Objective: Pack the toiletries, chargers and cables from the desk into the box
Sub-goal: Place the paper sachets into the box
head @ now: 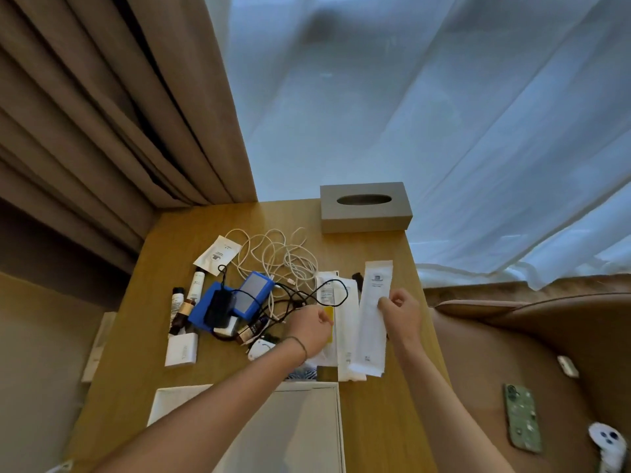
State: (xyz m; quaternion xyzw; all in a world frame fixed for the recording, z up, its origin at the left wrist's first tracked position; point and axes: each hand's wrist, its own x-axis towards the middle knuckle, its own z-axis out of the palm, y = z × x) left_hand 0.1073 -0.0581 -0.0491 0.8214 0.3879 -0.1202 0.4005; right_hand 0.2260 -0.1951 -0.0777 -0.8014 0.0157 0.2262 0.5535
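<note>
My right hand (401,310) pinches the right edge of a long white paper sachet (374,322) lying on the wooden desk (205,220). My left hand (312,327) is closed over more white and yellow packets (336,302) beside it; what it grips is hidden. A tangle of white cables (283,257) and a black cable (307,297) lies mid-desk. Left of it sit two blue power packs (254,295), a black charger (218,307), small toiletry bottles (181,310), a white tube (198,285) and a white sachet (218,256). The open white box (164,401) is at the near edge, under my arms.
A grey tissue box (363,206) stands at the desk's far edge. Brown curtains (102,114) and sheer white curtains (444,114) hang behind. To the right, a tan chair (512,353) holds a green phone (522,418) and a white device (607,442).
</note>
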